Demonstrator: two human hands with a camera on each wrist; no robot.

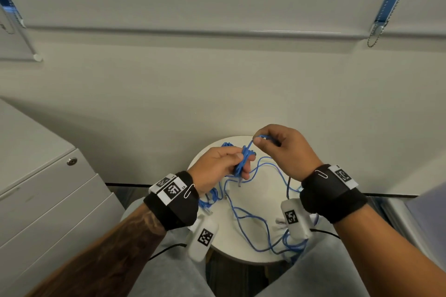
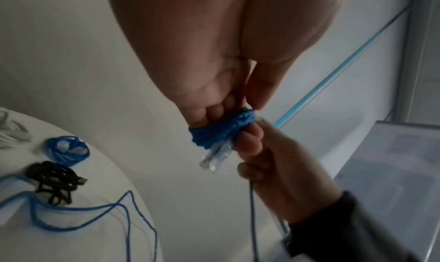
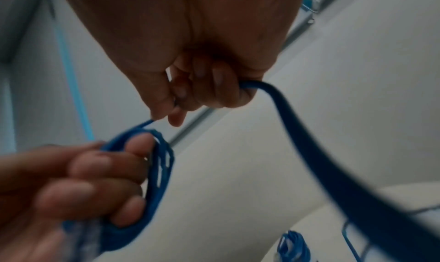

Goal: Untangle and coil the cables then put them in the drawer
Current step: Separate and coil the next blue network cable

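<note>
Above the small round table, the left hand grips a blue coil wound round its fingers, while the right hand pinches the running strand just above it. To wind well, each turn should lie snug beside the last under light tension, with the loose blue cable on the table feeding freely so no snarl gets dragged in.

Blue cables; black cable; white round table; black wristbands.
</note>
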